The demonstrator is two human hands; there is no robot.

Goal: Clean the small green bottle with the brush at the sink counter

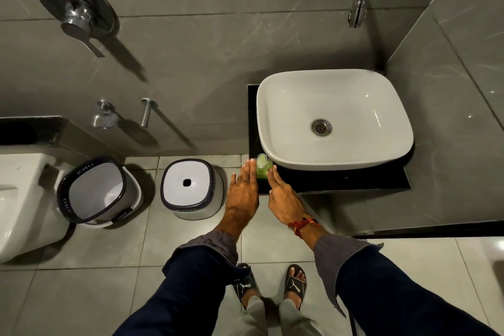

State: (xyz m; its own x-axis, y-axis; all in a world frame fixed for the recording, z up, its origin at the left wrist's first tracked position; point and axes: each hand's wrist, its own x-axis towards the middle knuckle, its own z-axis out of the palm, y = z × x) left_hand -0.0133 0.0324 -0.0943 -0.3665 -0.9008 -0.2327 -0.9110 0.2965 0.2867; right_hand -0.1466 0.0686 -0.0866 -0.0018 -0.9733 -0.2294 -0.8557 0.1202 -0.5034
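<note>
The small green bottle (264,169) stands upright on the front left corner of the black desk (341,181), just beside the white basin (334,117) and close to the desk's edge. It has a pale pump or cap on top (the view is too steep to say which).

Both hands are reaching in from below with palms down and fingers held straight and together. The left hand (242,191) lies flat along the bottle's left side, and the right hand (282,194) along its right side, so the bottle sits between the two sets of fingertips. Neither hand is curled round it. Whether the fingertips actually touch the bottle I cannot tell from this angle; they look at most to be brushing it. Nothing is held in either hand.

This looks like the very start of the job: the approach to the bottle, before any cleaning. No brush is in sight anywhere on the desk or in the basin, so one will have to be found. The next move probably calls for one hand to close round the bottle's body and lift it clear of the edge, carefully, since it stands near the corner and a nudge could tip it to the floor (191,254).
</note>
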